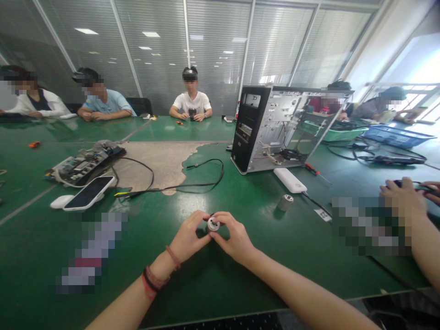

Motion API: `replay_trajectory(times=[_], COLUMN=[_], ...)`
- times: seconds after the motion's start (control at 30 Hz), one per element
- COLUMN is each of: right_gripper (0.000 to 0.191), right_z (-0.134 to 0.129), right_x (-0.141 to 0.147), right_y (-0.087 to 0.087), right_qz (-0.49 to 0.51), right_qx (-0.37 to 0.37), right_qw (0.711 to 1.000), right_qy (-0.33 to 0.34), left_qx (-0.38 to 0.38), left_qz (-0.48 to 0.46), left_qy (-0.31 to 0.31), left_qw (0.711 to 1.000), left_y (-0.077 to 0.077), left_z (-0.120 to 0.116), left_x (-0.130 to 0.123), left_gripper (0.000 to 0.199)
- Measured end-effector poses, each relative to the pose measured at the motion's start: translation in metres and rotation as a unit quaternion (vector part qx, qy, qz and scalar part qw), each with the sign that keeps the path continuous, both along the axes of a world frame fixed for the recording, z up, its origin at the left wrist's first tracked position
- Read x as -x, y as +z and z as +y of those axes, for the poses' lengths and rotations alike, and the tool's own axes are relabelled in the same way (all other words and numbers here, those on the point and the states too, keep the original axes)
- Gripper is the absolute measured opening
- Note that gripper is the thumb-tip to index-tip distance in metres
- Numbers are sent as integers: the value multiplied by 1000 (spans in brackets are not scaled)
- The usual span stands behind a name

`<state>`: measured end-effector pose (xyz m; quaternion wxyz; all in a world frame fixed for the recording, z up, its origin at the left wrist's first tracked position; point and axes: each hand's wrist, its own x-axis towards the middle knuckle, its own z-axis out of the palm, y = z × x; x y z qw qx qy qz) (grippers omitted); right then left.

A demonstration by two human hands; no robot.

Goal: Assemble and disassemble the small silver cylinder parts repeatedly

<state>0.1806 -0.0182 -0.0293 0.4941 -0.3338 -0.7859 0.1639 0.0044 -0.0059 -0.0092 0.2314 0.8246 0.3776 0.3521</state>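
Near the middle of the table, my left hand [193, 233] and my right hand [236, 235] meet around a small metal cylinder [213, 224] with a white end face, which looks like a small electric motor. Thumbs and fingers of both hands close on its sides, and the white end with dark holes faces up. A second cylinder [285, 202] of the same look stands upright on the table, ahead and to the right. Just beyond that one lies a white power bank [290, 180] with a dark cable plugged in.
An open computer case [271, 130] stands ahead right, a screwdriver [312, 169] beside it. Left are a circuit board assembly [89, 162], a phone [90, 193] and a black cable [192, 184]. A neighbour's hands [405, 195] work at right; several people sit across. Baskets [398, 136] stand far right.
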Motion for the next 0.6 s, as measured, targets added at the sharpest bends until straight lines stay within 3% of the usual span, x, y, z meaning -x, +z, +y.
replay_trajectory(times=[0.17, 0.4, 0.6], right_gripper=[35, 47, 37], right_z=[-1, 0, 0], right_x=[-5, -11, -14], right_y=[2, 2, 3], right_qz=[-19, 3, 17], right_qx=[-3, 48, 63], right_qw=[1000, 998, 998], right_qy=[15, 29, 26], left_qx=[-21, -14, 50], left_qz=[-16, -28, -45], left_qy=[-18, -20, 8], left_qw=[999, 999, 998], left_y=[-2, 1, 7], left_z=[0, 0, 0], left_x=[1, 2, 2], left_gripper=[28, 27, 23])
